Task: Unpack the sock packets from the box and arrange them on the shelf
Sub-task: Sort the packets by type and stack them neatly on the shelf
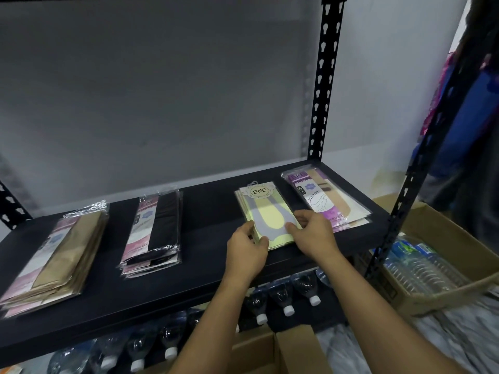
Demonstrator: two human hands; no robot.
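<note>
A small stack of yellow-green sock packets (266, 209) lies on the black shelf (205, 268), right of centre. My left hand (247, 251) grips the stack's near left corner. My right hand (314, 230) holds its near right edge, fingers on top. Three other stacks lie on the shelf: tan packets (58, 255) at the far left, black packets (155, 233) left of centre, purple packets (324, 197) at the right. The open cardboard box (286, 352) sits below me, only its flaps showing.
Black slotted uprights (325, 76) frame the shelf. Water bottles (286, 300) lie in a row on the level below. A cardboard box of bottles (421, 265) stands to the right behind another upright (399, 206). Coloured clothing hangs at far right.
</note>
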